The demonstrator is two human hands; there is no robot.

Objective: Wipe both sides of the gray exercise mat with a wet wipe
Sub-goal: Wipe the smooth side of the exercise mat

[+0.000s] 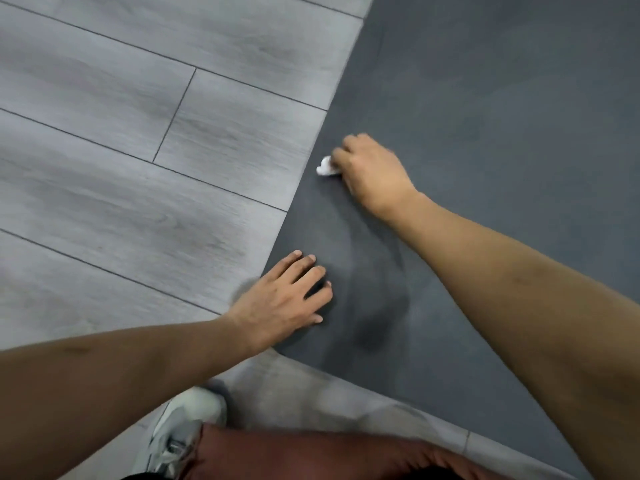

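The gray exercise mat (485, 116) lies flat on the floor and fills the right half of the view; its near corner is at the bottom centre. My right hand (372, 173) grips a crumpled white wet wipe (325, 167) and presses it on the mat close to the mat's left edge. A darker damp streak (377, 306) curves along the mat below that hand. My left hand (287, 299) lies flat with fingers spread on the mat near its left edge, beside the near corner.
Pale gray wood-look floor planks (138, 150) stretch to the left of the mat and in front of its near edge. My knee in reddish-brown cloth (311, 455) and a light gray sneaker (183, 427) are at the bottom.
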